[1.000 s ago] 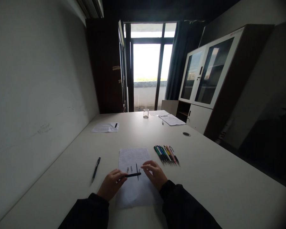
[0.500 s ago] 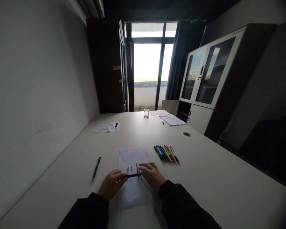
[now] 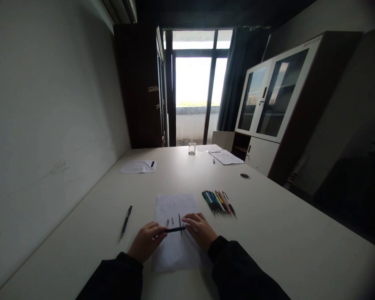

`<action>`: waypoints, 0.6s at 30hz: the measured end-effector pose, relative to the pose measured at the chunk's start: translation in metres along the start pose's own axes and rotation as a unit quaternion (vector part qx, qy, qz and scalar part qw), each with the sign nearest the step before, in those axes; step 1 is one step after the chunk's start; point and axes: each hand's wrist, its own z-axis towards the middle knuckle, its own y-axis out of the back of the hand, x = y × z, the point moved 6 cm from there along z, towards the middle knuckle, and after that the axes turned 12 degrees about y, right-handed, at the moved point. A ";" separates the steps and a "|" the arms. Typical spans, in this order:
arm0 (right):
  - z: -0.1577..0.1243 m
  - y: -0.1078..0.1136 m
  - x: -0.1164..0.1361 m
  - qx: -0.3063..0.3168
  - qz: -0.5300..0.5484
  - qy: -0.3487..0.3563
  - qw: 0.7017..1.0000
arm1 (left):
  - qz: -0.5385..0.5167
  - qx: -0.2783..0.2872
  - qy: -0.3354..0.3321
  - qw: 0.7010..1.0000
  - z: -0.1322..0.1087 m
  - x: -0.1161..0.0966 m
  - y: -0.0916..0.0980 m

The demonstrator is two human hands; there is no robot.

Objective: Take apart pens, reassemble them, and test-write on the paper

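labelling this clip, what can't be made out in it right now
Head view, all:
- Black pen: left end hidden by the left hand.
- Right hand: whether it grips the pen, too small to tell.
- Two small parts on the paper: too small to identify.
- Writing on the paper: too small to read.
- Sleeves: cut off by the bottom edge.

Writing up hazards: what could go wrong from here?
The two small parts lie loose on the paper; the left hand, close by, might knock them away. The thin rod crosses the held black pen piece in view, so lowering that piece could roll the rod.
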 end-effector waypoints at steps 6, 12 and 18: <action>-0.004 0.002 -0.013 -0.052 0.041 -0.026 0.997 | 0.000 0.000 0.005 1.000 0.000 0.002 -0.001; -0.006 0.010 -0.021 -0.107 0.066 -0.061 0.990 | -0.004 -0.003 0.008 1.000 -0.001 0.004 -0.001; -0.006 0.015 -0.021 -0.122 0.083 -0.082 0.986 | -0.004 -0.006 0.007 1.000 -0.001 0.004 0.000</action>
